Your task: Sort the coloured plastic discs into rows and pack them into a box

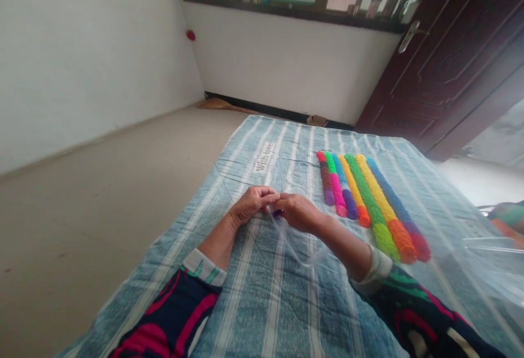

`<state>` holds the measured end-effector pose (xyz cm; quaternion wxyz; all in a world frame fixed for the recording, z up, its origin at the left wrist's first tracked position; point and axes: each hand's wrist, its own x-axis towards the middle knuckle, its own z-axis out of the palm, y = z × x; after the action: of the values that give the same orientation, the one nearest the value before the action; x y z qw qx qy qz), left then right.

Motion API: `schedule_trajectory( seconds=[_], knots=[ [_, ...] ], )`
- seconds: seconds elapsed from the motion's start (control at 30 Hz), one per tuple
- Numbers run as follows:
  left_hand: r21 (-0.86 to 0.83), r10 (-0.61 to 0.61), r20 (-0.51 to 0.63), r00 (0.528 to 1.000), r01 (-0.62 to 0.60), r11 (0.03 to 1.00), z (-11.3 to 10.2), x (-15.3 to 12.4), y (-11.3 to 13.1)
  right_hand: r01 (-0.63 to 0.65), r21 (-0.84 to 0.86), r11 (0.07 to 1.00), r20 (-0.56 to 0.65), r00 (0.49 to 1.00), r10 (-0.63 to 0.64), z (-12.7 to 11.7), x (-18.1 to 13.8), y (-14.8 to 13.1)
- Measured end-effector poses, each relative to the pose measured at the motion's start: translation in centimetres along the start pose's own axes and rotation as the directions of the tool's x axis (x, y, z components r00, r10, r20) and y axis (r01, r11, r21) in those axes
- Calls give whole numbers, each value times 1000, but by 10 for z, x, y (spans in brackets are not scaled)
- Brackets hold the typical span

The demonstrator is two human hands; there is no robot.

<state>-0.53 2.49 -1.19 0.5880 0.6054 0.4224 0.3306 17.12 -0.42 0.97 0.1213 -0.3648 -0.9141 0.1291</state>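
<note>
My left hand [254,203] and my right hand [301,212] meet over the cloth, fingertips pinched together. Between them they grip a thin, see-through plastic piece [292,251], which hangs in a curve below the right hand; whether it is a bag or a sleeve I cannot tell. A small dark purple bit [277,213] shows under the right fingers, its kind partly hidden. To the right of my hands lies a row of bumpy, multicoloured rolls [362,197], side by side, each in two or more bright colours.
A blue-and-white striped cloth [245,292] covers the surface under my hands. Clear plastic [491,270] lies at its right edge, near colourful material [507,219]. Beyond are a windowsill [286,13] with bottles and a mirror, and a dark red door [454,58].
</note>
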Motion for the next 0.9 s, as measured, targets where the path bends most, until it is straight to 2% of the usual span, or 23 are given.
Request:
schedule_trajectory(
  seconds=[0.17,0.3,0.37,0.47,0.67,0.77,0.9],
  knots=[
    [-43,-38,118,992,43,998,-5,-6,6,35,149,988,-106,994,-19,4,4,4],
    [11,-1,204,979,-1,1000,-2,-7,13,29,233,972,-151,988,7,8,5,6],
    [88,-2,187,982,-15,996,2,-6,15,6,220,975,-156,987,29,10,5,7],
    [263,-9,105,994,-19,965,9,-5,20,-28,160,987,-158,986,54,12,4,5],
    [637,86,-17,996,-55,769,23,-4,25,-69,125,990,-161,983,89,13,4,6],
    [720,102,-42,994,-41,692,25,-4,24,-92,123,988,-163,980,112,11,2,8],
    [737,101,-51,994,-31,676,27,-5,23,-136,123,983,-174,972,156,8,-1,13]
  ],
)
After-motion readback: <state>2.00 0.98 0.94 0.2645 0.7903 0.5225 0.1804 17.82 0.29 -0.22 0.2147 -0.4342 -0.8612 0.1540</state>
